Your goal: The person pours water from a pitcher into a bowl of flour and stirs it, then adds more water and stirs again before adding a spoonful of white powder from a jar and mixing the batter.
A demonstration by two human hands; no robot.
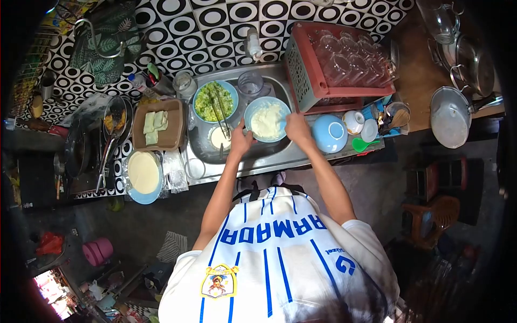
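Note:
Over the sink, a light-blue bowl (266, 101) holds a pale, creamy-white mixture (266, 120). My left hand (241, 141) is closed on the bowl's left rim. At its right rim my right hand (299, 130) is also closed, though its fingertips are partly hidden. Just left stands another blue bowl (197, 114) of chopped green-and-yellow vegetables (209, 99), with metal tongs (218, 106) leaning across it. Below the tongs' tips, near my left hand, is a small bowl of cream-coloured stuff (218, 138). A clear cup (250, 83) sits behind the creamy bowl.
Folded pale-green wraps (155, 127) lie in a brown tray (174, 141). A blue plate (156, 196) carries round pale sheets (143, 172). Right of the sink are a red dish rack (304, 64) with upturned glasses, an upturned blue bowl (329, 133) and a green spoon (361, 144).

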